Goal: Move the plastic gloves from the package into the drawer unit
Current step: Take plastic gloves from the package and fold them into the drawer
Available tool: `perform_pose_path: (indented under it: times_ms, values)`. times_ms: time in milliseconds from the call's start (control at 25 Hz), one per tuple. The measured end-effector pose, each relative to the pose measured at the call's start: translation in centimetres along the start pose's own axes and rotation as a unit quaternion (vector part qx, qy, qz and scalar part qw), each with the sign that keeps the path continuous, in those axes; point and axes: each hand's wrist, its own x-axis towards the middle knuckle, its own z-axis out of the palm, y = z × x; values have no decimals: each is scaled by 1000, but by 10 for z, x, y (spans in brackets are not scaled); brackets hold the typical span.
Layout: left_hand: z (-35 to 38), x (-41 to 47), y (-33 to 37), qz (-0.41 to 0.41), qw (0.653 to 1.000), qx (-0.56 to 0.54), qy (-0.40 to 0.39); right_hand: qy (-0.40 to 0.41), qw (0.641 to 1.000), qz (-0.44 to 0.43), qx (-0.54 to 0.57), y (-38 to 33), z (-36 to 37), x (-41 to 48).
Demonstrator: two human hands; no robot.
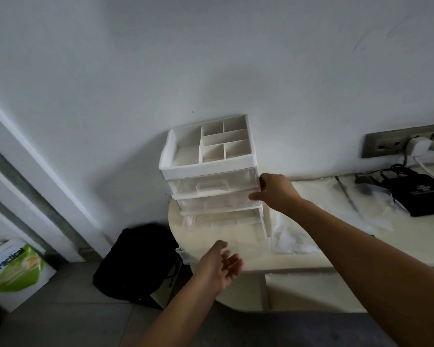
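Drawer unit point(208, 171): upright at the left end of the pale worktop point(311, 256), backed against the white wall; open divided tray on top, three clear drawers below.
Top drawer point(209, 186): pushed in, handle facing forward.
Middle drawer point(213, 201): out slightly past the top one.
Lowest drawer point(223, 221): pulled out furthest, with pale film inside, possibly gloves, too blurred to be sure.
Right hand point(273, 191): gripping the unit's right front corner, thumb on the middle drawer's front, fingers curled on the edge above.
Left hand point(221, 264): wide and relaxed, palm turned up, holding nothing, hovering over the worktop's front edge, apart from the unit.
Plastic package point(291, 236): crumpled clear film lying flat on the worktop, just beside the unit on its right, under the right forearm.
Black pouch point(421, 194): on the worktop far right, cables beside it.
Socket strip point(406, 142): on the wall above the pouch, white plug in it.
Backpack point(135, 261): black, on the floor by the worktop's left end.
Box point(13, 271): green and white, on the floor at far left.
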Motion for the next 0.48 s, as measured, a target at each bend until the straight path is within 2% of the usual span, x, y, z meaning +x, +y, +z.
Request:
perform_pose_path:
  times_ms: [200,320,480]
  values:
    - [-16,-23,-6,17,999,46,-4,-3,1000,14,-14,-7,-4,-3]
    - [-19,-34,-12,22,996,84,-17,-35,999,8,-37,-9,-5,-6]
    - [4,-46,-20,114,973,193,-57,-40,991,-25,-123,13,-37,-14]
